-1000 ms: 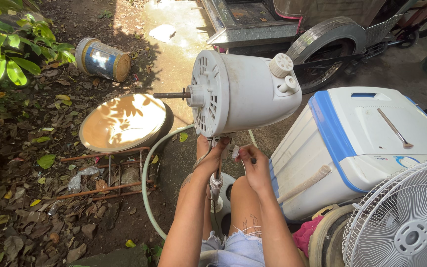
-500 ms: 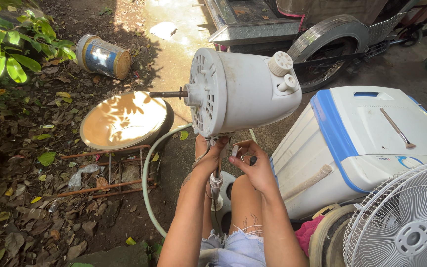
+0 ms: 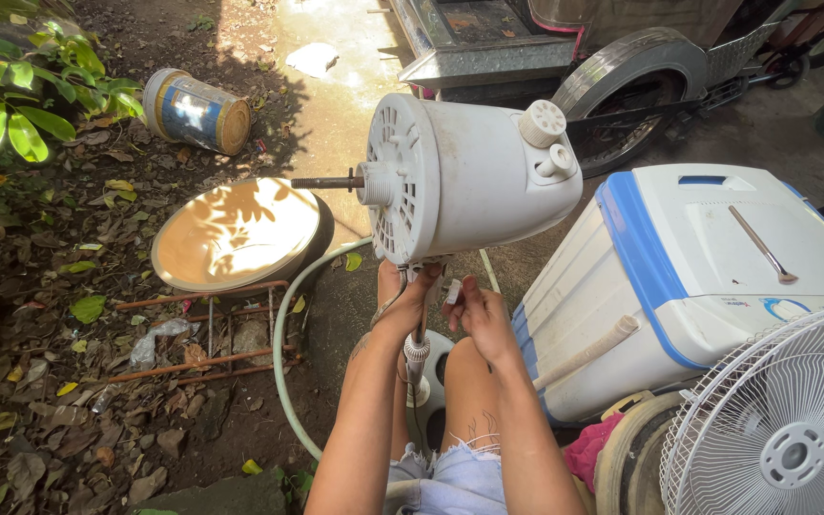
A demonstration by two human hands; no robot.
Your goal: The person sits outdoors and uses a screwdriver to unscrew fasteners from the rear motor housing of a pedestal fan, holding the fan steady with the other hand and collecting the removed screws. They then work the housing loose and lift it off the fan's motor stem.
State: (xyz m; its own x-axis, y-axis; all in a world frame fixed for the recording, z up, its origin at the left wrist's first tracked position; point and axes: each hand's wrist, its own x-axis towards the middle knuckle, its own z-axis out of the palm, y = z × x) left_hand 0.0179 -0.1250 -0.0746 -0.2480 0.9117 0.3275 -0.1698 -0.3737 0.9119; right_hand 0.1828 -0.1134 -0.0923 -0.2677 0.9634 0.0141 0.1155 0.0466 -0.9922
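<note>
A white fan motor housing (image 3: pixel 474 176) stands on its stand pole, with a bare metal shaft (image 3: pixel 326 182) pointing left and two knobs on top. My left hand (image 3: pixel 410 303) grips the neck just under the housing, fingers closed round it. My right hand (image 3: pixel 477 315) is close beside it, pinching a small white part (image 3: pixel 452 289) under the housing. The pole (image 3: pixel 419 358) runs down between my knees to the white base (image 3: pixel 439 377).
A white and blue washing machine (image 3: pixel 698 277) lies on its side at right, a white fan grille (image 3: pixel 784 420) in front of it. Left are a round metal basin (image 3: pixel 237 234), a rusty wire rack (image 3: pixel 207 334), a green hose (image 3: pixel 283 353), a tin can (image 3: pixel 195 111). A vehicle wheel (image 3: pixel 622 105) is behind.
The fan housing has shifted slightly in view. My right hand has moved a little from the pole toward the underside of the housing; my left hand keeps its grip.
</note>
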